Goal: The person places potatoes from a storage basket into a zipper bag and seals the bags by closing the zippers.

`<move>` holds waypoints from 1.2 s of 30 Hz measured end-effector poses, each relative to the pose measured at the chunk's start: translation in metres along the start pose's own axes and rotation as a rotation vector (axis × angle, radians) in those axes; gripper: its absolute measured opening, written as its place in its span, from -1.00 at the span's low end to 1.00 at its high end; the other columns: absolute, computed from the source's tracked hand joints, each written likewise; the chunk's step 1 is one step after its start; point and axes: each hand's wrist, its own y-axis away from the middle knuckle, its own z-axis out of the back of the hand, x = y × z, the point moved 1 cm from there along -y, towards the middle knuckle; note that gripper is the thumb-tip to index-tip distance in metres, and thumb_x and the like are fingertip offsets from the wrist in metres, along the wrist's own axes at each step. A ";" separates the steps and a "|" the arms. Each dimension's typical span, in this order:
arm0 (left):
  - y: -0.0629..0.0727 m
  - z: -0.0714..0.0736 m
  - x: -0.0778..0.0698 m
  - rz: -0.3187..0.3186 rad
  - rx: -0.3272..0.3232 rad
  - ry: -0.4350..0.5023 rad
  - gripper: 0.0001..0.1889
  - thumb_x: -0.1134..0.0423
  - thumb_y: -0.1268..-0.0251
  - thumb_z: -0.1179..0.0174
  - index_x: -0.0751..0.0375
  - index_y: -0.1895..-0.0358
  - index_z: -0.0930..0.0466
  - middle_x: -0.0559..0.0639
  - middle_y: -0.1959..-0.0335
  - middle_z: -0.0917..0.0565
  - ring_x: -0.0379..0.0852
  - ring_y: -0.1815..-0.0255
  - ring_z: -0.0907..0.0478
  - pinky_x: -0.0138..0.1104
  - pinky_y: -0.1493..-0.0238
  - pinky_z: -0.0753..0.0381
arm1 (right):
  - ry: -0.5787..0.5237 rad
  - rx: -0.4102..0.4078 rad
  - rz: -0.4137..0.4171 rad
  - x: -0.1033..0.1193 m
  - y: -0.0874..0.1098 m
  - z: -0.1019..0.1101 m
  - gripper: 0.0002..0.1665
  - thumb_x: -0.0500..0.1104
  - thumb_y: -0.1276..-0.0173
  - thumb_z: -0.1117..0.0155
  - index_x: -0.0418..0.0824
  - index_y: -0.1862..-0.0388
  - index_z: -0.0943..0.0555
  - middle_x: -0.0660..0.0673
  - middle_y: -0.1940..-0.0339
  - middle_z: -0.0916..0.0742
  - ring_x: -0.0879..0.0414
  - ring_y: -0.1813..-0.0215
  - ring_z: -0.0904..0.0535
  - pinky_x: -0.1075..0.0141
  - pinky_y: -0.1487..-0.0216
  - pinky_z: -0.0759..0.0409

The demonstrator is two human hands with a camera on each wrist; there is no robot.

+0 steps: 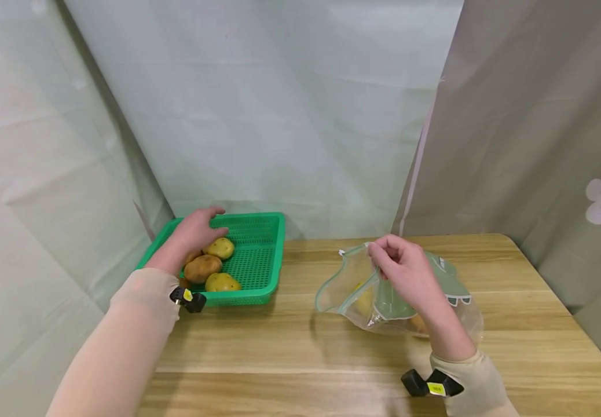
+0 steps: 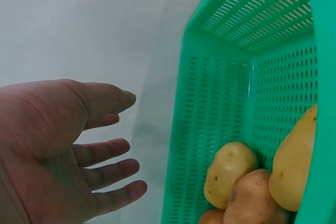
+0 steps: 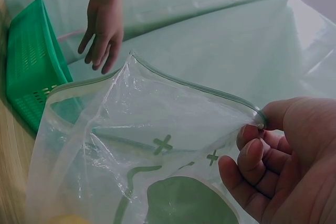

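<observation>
Currently, left hand (image 1: 196, 233): above the left part of the basket, thumb and fingers apart, nothing between them; the left wrist view shows the palm bare. Such a spread would suit something rounded.
Right hand (image 1: 405, 269): thumb and forefinger clamped on the zip edge of the bag, the other fingers loosely bent.
Zip bag (image 1: 394, 304): clear with a green print, on the table to the right of the basket, its mouth gaping toward it. The pinch at the rim probably stops the limp film from folding in on itself, and a mouth turned that way makes for a short reach between the two.
Bag contents: a yellow shape (image 1: 365, 299) and an orange-brown one show through the film; the print and the hand hide too much to name them.
Potatoes (image 1: 203, 270): bunched at the left of the basket, a brown one between two yellow ones, more brown skin partly hidden beside them. The raised walls likely stop them rolling off.
Green basket (image 1: 273, 272): slotted plastic, standing on the wooden table (image 1: 259, 353) near the pale curtain (image 1: 279, 116).
Sleeves (image 1: 146, 289): each carries a small black camera (image 1: 189, 299) at the wrist.
</observation>
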 end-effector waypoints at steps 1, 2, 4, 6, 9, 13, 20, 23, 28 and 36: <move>-0.002 0.000 0.002 0.002 0.005 0.005 -0.33 0.17 -0.73 -0.20 0.45 -0.67 -0.26 0.59 -0.58 -0.34 0.57 -0.57 -0.30 0.38 -0.51 -0.32 | 0.001 -0.001 0.000 0.000 0.000 0.000 -0.69 -0.04 -0.71 -0.34 -0.20 0.24 -0.67 -0.11 0.53 -0.62 0.00 0.45 -0.54 0.30 0.40 -0.51; -0.004 -0.001 0.003 0.003 0.009 0.008 -0.33 0.17 -0.72 -0.20 0.47 -0.66 -0.26 0.61 -0.57 -0.34 0.57 -0.56 -0.31 0.39 -0.51 -0.33 | 0.001 -0.002 0.000 0.000 0.000 0.001 -0.70 -0.04 -0.71 -0.34 -0.20 0.24 -0.67 -0.11 0.53 -0.62 0.01 0.45 -0.54 0.30 0.40 -0.51; -0.007 -0.001 0.006 0.009 0.017 0.015 -0.33 0.19 -0.71 -0.20 0.49 -0.65 -0.25 0.62 -0.56 -0.35 0.58 -0.55 -0.31 0.39 -0.51 -0.33 | 0.001 -0.004 -0.001 0.000 0.000 0.001 -0.70 -0.05 -0.71 -0.34 -0.20 0.24 -0.67 -0.11 0.53 -0.62 0.01 0.45 -0.54 0.30 0.40 -0.51; -0.009 -0.002 0.010 0.021 0.028 0.026 -0.33 0.19 -0.71 -0.19 0.51 -0.65 -0.25 0.64 -0.55 -0.35 0.59 -0.54 -0.32 0.40 -0.51 -0.32 | 0.001 -0.006 0.000 0.000 0.001 0.001 -0.70 -0.05 -0.71 -0.34 -0.20 0.24 -0.68 -0.11 0.53 -0.62 0.01 0.46 -0.54 0.30 0.40 -0.51; -0.012 -0.003 0.017 0.046 0.050 0.045 -0.33 0.19 -0.71 -0.18 0.54 -0.64 -0.24 0.66 -0.54 -0.33 0.61 -0.54 -0.30 0.39 -0.51 -0.31 | 0.002 -0.008 -0.004 0.000 0.001 0.001 -0.70 -0.05 -0.71 -0.34 -0.20 0.24 -0.68 -0.11 0.53 -0.62 0.01 0.46 -0.54 0.30 0.40 -0.51; -0.018 -0.006 0.028 0.076 0.084 0.069 -0.32 0.20 -0.70 -0.16 0.56 -0.64 -0.22 0.68 -0.55 -0.30 0.61 -0.55 -0.27 0.37 -0.53 -0.31 | 0.006 -0.007 -0.006 0.000 0.001 0.000 -0.69 -0.03 -0.71 -0.33 -0.20 0.23 -0.68 -0.11 0.53 -0.62 0.02 0.46 -0.53 0.30 0.40 -0.51; -0.025 -0.011 0.041 0.111 0.125 0.099 -0.31 0.22 -0.69 -0.12 0.59 -0.65 -0.18 0.68 -0.58 -0.24 0.61 -0.58 -0.22 0.36 -0.57 -0.26 | 0.005 -0.002 0.008 0.000 0.000 -0.001 -0.70 -0.05 -0.72 -0.33 -0.19 0.24 -0.68 -0.11 0.53 -0.62 0.02 0.47 -0.53 0.30 0.41 -0.51; -0.027 -0.013 0.044 0.131 0.149 0.084 -0.30 0.21 -0.69 -0.11 0.58 -0.66 -0.17 0.65 -0.61 -0.22 0.60 -0.60 -0.20 0.35 -0.58 -0.24 | 0.004 -0.002 0.010 -0.001 0.000 -0.001 -0.70 -0.06 -0.72 -0.32 -0.19 0.25 -0.68 -0.11 0.53 -0.62 0.02 0.47 -0.53 0.30 0.41 -0.51; -0.030 -0.019 0.045 0.152 0.172 0.054 -0.31 0.22 -0.70 -0.13 0.61 -0.64 -0.17 0.65 -0.58 -0.25 0.59 -0.57 -0.25 0.34 -0.55 -0.31 | 0.000 -0.004 0.008 -0.001 0.000 -0.001 -0.68 -0.06 -0.72 -0.32 -0.26 0.23 -0.68 -0.12 0.54 -0.61 0.00 0.47 -0.53 0.30 0.41 -0.51; -0.030 -0.027 0.049 0.224 0.212 0.044 -0.32 0.24 -0.71 -0.11 0.61 -0.65 -0.16 0.64 -0.61 -0.22 0.59 -0.61 -0.20 0.32 -0.57 -0.30 | 0.009 -0.005 0.006 -0.001 0.002 0.000 -0.64 -0.05 -0.72 -0.32 -0.31 0.21 -0.67 -0.12 0.54 -0.61 -0.01 0.47 -0.53 0.30 0.41 -0.50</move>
